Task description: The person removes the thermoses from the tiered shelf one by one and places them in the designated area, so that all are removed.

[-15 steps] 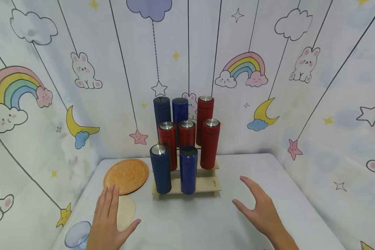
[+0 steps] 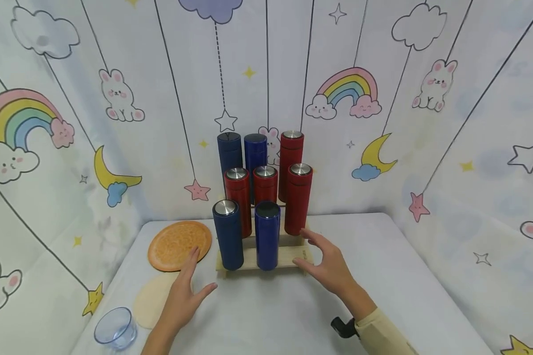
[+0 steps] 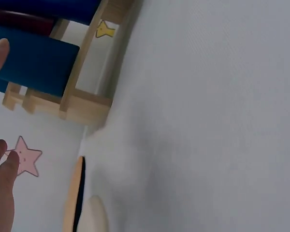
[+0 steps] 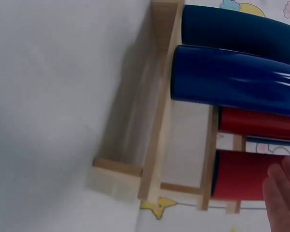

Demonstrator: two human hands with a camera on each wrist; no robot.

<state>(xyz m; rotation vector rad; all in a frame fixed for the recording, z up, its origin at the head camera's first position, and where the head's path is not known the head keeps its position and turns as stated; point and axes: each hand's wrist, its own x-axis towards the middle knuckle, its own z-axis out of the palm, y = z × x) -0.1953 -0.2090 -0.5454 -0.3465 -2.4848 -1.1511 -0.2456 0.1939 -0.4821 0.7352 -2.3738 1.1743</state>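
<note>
A wooden tiered stand holds several vacuum flasks. On its front step are a dark blue flask with a silver lid and a glossy blue flask with a black lid. Behind them stand red flasks, among them the right-hand red flask; a back row has two blue flasks and a red flask. My left hand hovers left of the stand, thumb and fingers spread, holding nothing. The right hand, also spread and holding nothing, has its fingertips by the stand's right end; whether they touch it I cannot tell.
To the left lie a round pizza-like disc and a pale round disc, partly behind my left arm. A clear blue-tinted glass bowl sits near the left table edge. Patterned cloth walls enclose the table.
Both hands have come in toward the stand: the left moved right, uncovering more of the pale disc and bowl, and the right moved left. The flasks stay put, while the head view shifts slightly.
</note>
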